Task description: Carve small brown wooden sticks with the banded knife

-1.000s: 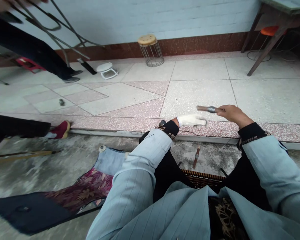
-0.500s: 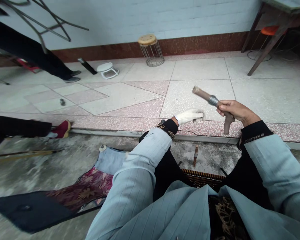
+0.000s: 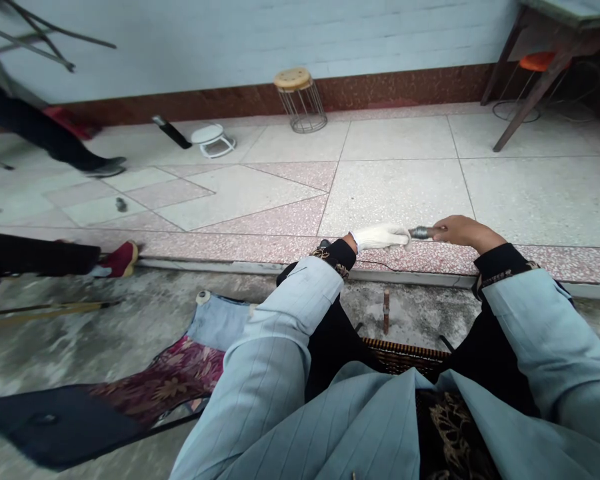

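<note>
My right hand (image 3: 463, 231), bare, is closed round the handle of a brown hammer-like tool with a grey metal band (image 3: 422, 233). The tool lies level and points left, its head meeting my left hand (image 3: 383, 237), which wears a white glove and rests low on the pink terrazzo step. The gloved fingers look curled, and what they hold is hidden. Below them a short rusty metal rod (image 3: 386, 311) stands upright on the grey concrete. My light blue sleeves fill the foreground.
A woven basket edge (image 3: 405, 353) sits between my knees. Patterned cloth and denim (image 3: 200, 347) lie left of me. A foot in a red shoe (image 3: 123, 259) rests on the step. Another person's legs (image 3: 50, 143), a round stool (image 3: 300, 100), an overturned white stool (image 3: 213, 139) and table legs (image 3: 525, 87) stand farther off.
My right hand swung the tool up half a second ago and has brought it down level against the gloved left hand. The person at the far left has walked further left.
</note>
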Demonstrator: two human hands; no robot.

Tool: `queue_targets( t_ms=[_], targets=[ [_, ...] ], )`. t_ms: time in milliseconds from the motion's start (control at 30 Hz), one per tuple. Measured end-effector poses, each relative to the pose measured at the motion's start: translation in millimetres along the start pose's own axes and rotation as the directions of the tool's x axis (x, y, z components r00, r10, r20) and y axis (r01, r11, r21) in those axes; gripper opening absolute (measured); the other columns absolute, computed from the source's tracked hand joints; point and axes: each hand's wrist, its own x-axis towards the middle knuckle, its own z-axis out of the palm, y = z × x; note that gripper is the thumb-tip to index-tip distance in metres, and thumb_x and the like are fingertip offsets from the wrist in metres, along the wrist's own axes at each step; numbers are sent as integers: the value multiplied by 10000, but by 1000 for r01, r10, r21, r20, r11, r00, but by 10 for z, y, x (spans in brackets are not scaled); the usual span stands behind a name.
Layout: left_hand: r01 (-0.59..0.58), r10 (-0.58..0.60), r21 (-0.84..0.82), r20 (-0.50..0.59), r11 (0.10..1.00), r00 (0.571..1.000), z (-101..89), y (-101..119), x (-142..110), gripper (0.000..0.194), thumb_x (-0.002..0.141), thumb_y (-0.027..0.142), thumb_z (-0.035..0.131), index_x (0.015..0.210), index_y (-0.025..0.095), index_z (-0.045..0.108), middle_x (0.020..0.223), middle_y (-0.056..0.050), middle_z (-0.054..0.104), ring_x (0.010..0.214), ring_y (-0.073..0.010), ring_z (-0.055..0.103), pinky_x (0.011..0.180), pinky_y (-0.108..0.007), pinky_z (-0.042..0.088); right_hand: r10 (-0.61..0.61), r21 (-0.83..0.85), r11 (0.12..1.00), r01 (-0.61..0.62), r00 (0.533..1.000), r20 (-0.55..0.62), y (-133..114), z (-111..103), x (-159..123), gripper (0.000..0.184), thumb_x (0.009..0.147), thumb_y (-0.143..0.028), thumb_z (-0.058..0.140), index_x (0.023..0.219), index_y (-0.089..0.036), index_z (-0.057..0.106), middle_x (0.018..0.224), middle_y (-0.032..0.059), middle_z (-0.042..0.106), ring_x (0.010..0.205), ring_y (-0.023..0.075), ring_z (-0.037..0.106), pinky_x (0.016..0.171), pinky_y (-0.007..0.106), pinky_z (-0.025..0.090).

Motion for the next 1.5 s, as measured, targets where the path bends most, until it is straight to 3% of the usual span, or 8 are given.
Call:
queue_targets(
  t_ms=[233,433,567,733,900,1100,1233,1500],
  targets=[
    [-40,40,-37,-10,999,999,-98,22,-13,268,925,366,622,872,108,675,757,0,625,609,-62,483,604,-223,408,-367,272,929,250,710,601,-55,4,-104,543,705,-533,790,1111,-171,808,874,50,723,773,188,583,723,309,422],
    [-95,78,-122,-140,988,987,-127,-115,26,268,924,374,568,857,132,661,643,43,484,560,-62,402,547,-206,331,-320,696,675,244,947,-21,-148,-200,-234,362,769,-460,784,989,-176,746,807,19,637,673,122,513,625,266,414],
    [-83,84,-159,0,984,996,-80,-140,7,332,905,451,610,882,130,693,692,17,543,581,-66,453,553,-209,366,66,799,542,260,935,-349,-72,-189,-129,267,778,-379,726,919,-156,683,740,14,597,593,104,493,573,253,415],
    [-109,154,-218,200,970,968,-40,-83,-18,382,925,490,622,964,128,735,626,36,481,546,-60,421,542,-209,329,150,312,950,-26,912,-381,64,-91,6,368,848,-362,659,1144,-161,745,849,78,712,723,191,618,670,310,461],
    [-115,159,-210,205,971,966,-33,5,-45,404,903,513,638,949,125,744,569,39,465,497,-63,387,498,-212,285,36,-154,987,-53,993,-110,-7,-14,-15,478,899,-434,575,1282,-183,714,1216,151,715,1057,326,653,802,376,462],
    [-76,93,-168,96,983,991,-44,3,-42,357,870,481,662,872,131,733,638,15,546,522,-58,435,513,-197,353,-59,-131,987,90,973,224,-34,-4,-56,358,798,-392,690,1080,-199,799,1024,103,767,920,278,684,735,329,466],
    [-57,54,-115,-31,992,998,-95,-76,-8,315,896,442,625,868,137,697,789,-4,611,601,-53,477,553,-187,387,-305,163,952,258,818,488,-3,-71,-125,450,787,-484,723,1118,-189,797,945,69,747,837,224,643,737,314,461],
    [-77,80,-142,14,987,997,-82,-161,-8,347,949,469,556,960,148,688,678,36,463,585,-71,446,549,-195,394,-199,771,564,297,955,-222,-127,-177,-214,334,769,-470,763,914,-175,703,765,13,599,643,116,506,610,257,415]
  ],
)
